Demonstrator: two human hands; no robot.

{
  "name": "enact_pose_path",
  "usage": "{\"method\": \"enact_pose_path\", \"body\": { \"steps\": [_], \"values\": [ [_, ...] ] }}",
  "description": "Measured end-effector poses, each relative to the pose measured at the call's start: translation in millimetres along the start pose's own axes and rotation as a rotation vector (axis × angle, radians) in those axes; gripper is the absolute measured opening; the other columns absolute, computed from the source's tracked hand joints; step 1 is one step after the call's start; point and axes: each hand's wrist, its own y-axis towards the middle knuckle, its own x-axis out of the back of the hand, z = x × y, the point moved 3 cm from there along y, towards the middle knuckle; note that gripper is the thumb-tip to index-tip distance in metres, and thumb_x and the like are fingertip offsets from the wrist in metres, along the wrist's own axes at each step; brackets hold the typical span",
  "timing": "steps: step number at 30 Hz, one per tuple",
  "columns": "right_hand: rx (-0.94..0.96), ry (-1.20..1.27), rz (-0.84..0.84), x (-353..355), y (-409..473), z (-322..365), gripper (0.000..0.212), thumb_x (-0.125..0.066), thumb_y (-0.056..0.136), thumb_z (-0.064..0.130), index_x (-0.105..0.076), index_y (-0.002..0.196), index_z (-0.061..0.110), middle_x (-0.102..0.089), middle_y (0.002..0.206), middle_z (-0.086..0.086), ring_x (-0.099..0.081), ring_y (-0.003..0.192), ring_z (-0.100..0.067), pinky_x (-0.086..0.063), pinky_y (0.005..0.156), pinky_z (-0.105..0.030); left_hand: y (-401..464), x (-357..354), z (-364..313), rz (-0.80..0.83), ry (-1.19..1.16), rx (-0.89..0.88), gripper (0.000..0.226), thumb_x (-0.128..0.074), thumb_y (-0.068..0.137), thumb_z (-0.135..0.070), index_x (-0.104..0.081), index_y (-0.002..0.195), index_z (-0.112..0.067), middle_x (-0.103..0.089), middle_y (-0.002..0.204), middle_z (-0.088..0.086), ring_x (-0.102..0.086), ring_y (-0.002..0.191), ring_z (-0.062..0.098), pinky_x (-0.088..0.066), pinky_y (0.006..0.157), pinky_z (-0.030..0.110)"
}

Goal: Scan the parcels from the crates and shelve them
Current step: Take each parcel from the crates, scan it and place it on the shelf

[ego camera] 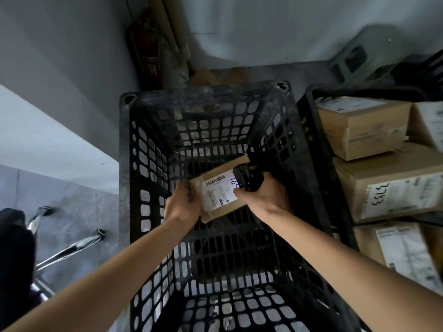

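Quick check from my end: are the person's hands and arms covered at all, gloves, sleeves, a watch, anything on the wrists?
No. Both the left hand and the right hand are bare, with no gloves. No sleeve shows on either forearm anywhere in the head view, right to the frame edge. I see no watch, band or ring on either wrist or hand, though the fingers are partly hidden.

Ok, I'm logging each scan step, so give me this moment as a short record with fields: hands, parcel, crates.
left hand: left hand grips the left end of the small parcel
right hand: right hand holds the black scanner over the parcel's label
parcel: cardboard, label up, low inside the black crate
black crate: no other parcel visible in it
neighbouring crate: second crate on the right holds several labelled boxes
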Motion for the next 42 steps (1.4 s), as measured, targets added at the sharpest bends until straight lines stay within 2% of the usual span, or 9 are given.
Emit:
{"method": "enact_pose_path", "body": {
  "steps": [3,8,12,18,23,27,32,36,42],
  "values": [
    [-0.001,-0.003,-0.001,6.6,-14.1,4.5,0.064,-0.083,0.071,0.052,-0.064,0.123,0.020,-0.070,0.115,0.001,-0.068,0.103,-0.024,-0.059,0.086,-0.040,-12.7,11.7,-8.4,-0.007,-0.067,-0.020,0.031,-0.052,0.097,-0.019,-0.055,0.128,-0.026,-0.071,0.114,-0.004,-0.069,0.101,0.019,-0.059,0.077,0.032],
    [-0.009,0.022,-0.024,25.9,-50.5,16.5,0.051,-0.079,0.067,0.055,-0.069,0.108,0.026,-0.072,0.100,0.007,-0.069,0.088,-0.017,-0.061,0.080,-0.040,-39.4,45.7,-28.4,-0.052,-0.122,-0.100,0.045,-0.056,0.098,-0.016,-0.051,0.142,-0.026,-0.068,0.125,0.000,-0.065,0.106,0.017,-0.053,0.069,0.020],
    [-0.031,0.069,-0.048,52.4,-89.3,28.4,0.053,-0.083,0.069,0.055,-0.068,0.113,0.029,-0.070,0.100,0.009,-0.068,0.090,-0.017,-0.060,0.083,-0.038,-70.1,78.8,-55.7,-0.071,-0.156,-0.213,0.057,-0.062,0.097,-0.022,-0.043,0.150,-0.035,-0.064,0.131,-0.006,-0.065,0.108,0.015,-0.057,0.077,0.025],
    [-0.002,0.141,-0.112,100.4,-150.6,38.8,0.060,-0.083,0.067,0.057,-0.066,0.118,0.031,-0.070,0.100,0.011,-0.067,0.090,-0.014,-0.058,0.081,-0.034,-123.6,118.1,-103.0,-0.071,-0.110,-0.383,0.058,-0.062,0.097,-0.034,-0.038,0.147,-0.052,-0.063,0.120,-0.004,-0.064,0.104,0.015,-0.055,0.090,0.037],
    [0.029,0.175,-0.183,144.4,-201.0,36.9,0.061,-0.081,0.066,0.060,-0.063,0.117,0.032,-0.069,0.098,0.012,-0.066,0.087,-0.013,-0.058,0.077,-0.033,-186.5,132.3,-137.5,-0.079,-0.149,-0.471,0.049,-0.068,0.095,-0.027,-0.048,0.140,-0.024,-0.062,0.126,-0.007,-0.060,0.106,0.010,-0.049,0.085,0.024],
    [0.065,0.238,-0.212,181.9,-243.8,26.0,0.058,-0.083,0.066,0.056,-0.064,0.115,0.031,-0.070,0.096,0.014,-0.067,0.086,-0.009,-0.055,0.070,-0.029,-236.2,136.8,-157.4,-0.076,-0.163,-0.542,0.032,-0.068,0.093,-0.038,-0.056,0.121,-0.029,-0.066,0.118,-0.010,-0.062,0.101,0.004,-0.048,0.075,0.019],
    [0.079,0.264,-0.266,227.0,-307.7,-3.4,0.061,-0.081,0.063,0.061,-0.062,0.111,0.028,-0.069,0.096,0.010,-0.066,0.085,-0.011,-0.057,0.074,-0.032,-303.5,128.9,-174.4,-0.044,-0.145,-0.606,0.048,-0.064,0.092,-0.054,-0.052,0.137,-0.043,-0.063,0.127,-0.008,-0.061,0.113,0.015,-0.053,0.098,0.039],
    [0.082,0.247,-0.291,259.1,-361.6,-36.7,0.066,-0.079,0.059,0.069,-0.061,0.108,0.030,-0.069,0.092,0.013,-0.066,0.080,-0.008,-0.057,0.067,-0.029,-364.1,111.9,-187.5,-0.012,-0.144,-0.648,0.054,-0.066,0.093,-0.044,-0.050,0.144,-0.038,-0.064,0.129,-0.008,-0.060,0.116,0.016,-0.049,0.099,0.033],
    [0.138,0.281,-0.338,317.2,-445.3,-77.2,0.050,-0.084,0.069,0.056,-0.060,0.104,0.030,-0.068,0.092,0.015,-0.062,0.080,0.000,-0.046,0.059,-0.017,-439.2,94.0,-211.6,0.041,-0.220,-0.693,0.045,-0.070,0.091,-0.044,-0.059,0.135,-0.041,-0.069,0.122,-0.011,-0.064,0.109,0.011,-0.053,0.097,0.033]
  ]
}}
